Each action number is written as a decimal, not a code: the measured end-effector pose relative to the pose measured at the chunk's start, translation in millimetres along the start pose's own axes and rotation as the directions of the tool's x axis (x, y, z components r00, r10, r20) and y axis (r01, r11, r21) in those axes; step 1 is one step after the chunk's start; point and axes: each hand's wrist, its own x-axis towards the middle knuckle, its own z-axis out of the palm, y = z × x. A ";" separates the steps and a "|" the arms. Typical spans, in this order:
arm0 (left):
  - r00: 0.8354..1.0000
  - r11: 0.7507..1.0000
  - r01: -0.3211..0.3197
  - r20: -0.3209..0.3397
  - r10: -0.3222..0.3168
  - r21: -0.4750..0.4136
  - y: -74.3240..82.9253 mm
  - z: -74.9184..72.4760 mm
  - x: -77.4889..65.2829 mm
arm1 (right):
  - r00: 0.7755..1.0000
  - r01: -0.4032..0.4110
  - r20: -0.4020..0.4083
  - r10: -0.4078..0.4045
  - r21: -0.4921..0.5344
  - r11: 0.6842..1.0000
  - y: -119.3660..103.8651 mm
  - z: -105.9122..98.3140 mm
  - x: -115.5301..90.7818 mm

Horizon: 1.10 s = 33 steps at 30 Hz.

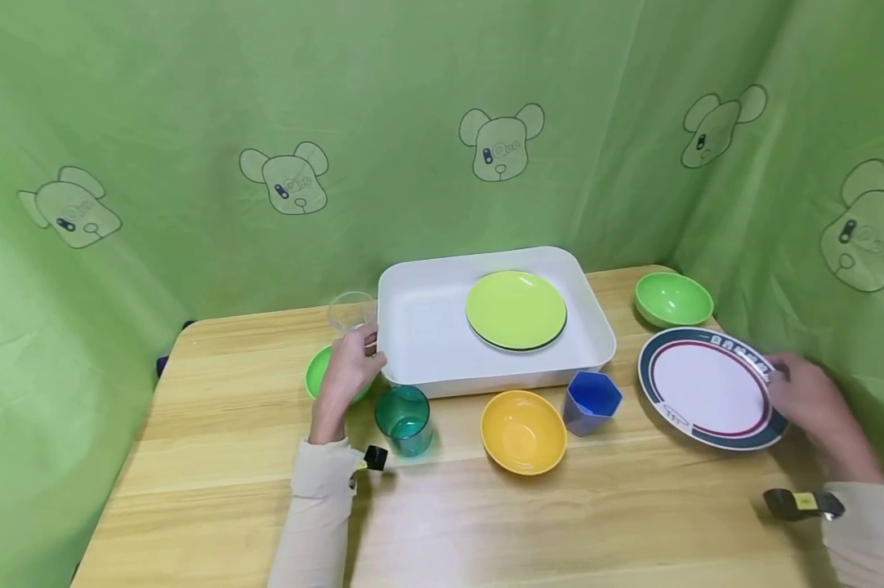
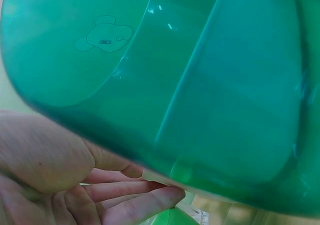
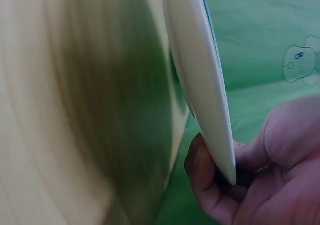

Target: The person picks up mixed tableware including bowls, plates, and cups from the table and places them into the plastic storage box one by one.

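Observation:
My right hand (image 1: 810,396) pinches the right rim of a large white plate (image 1: 707,388) with a dark blue-green band. In the right wrist view the plate (image 3: 200,70) is edge-on, lifted off the table, thumb on one face and curled fingers on the other. At the left wall of a white rectangular tray (image 1: 427,327), my left hand (image 1: 350,367) grips the edge between thumb and fingers. A yellow-green plate (image 1: 515,310) lies inside the tray. A teal cup (image 2: 200,95) fills most of the left wrist view and hides part of that grip.
Near the left hand stand the teal cup (image 1: 404,420), a green bowl (image 1: 315,371) partly covered by the hand, and a clear glass (image 1: 350,306). A yellow bowl (image 1: 523,433) and blue cup (image 1: 591,402) are before the tray. Another green bowl (image 1: 673,300) sits back right, near the curtain (image 1: 743,204).

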 end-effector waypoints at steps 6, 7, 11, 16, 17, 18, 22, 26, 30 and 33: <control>1.000 1.000 -0.001 -0.001 0.001 0.008 -0.9 1.4 0.2 | 0.999 0.034 -0.013 -0.034 0.025 0.999 -9.4 -11.3 -6.3; 1.000 1.000 -0.001 0.000 0.001 0.008 -1.1 1.6 0.4 | 0.999 0.043 -0.018 -0.042 0.028 0.999 -11.4 -12.7 -7.1; 1.000 1.000 0.005 0.006 -0.005 0.004 -0.8 1.3 0.3 | 0.996 0.063 -0.058 -0.060 0.047 0.997 -19.2 -17.6 -9.6; 1.000 1.000 0.016 0.009 -0.016 -0.011 0.7 0.4 -0.4 | 0.996 0.049 -0.078 -0.040 0.116 0.992 -27.3 -21.5 -10.5; 1.000 1.000 0.017 0.008 -0.017 -0.012 0.9 0.4 -0.4 | 0.996 0.049 -0.076 -0.040 0.127 0.991 -29.0 -22.0 -10.8; 1.000 1.000 0.018 0.007 -0.018 -0.010 1.1 0.4 -0.2 | 0.996 0.051 -0.076 -0.041 0.138 0.989 -30.6 -22.2 -11.2; 1.000 1.000 0.022 0.011 -0.022 -0.003 0.5 0.1 0.3 | 0.995 0.065 -0.080 -0.054 0.153 0.986 -38.1 -22.4 -11.9; 1.000 1.000 0.013 0.015 -0.013 -0.008 1.1 -0.4 0.4 | 0.994 0.077 -0.086 -0.065 0.147 0.986 -46.6 -23.8 -12.2; 1.000 1.000 0.013 0.015 -0.013 -0.015 1.2 -0.9 0.3 | 0.993 0.082 -0.097 -0.068 0.158 0.984 -55.0 -26.2 -10.4; 1.000 1.000 0.018 0.018 -0.018 -0.010 0.4 -0.8 0.5 | 0.993 0.077 -0.098 -0.062 0.158 0.984 -60.3 -28.5 -8.4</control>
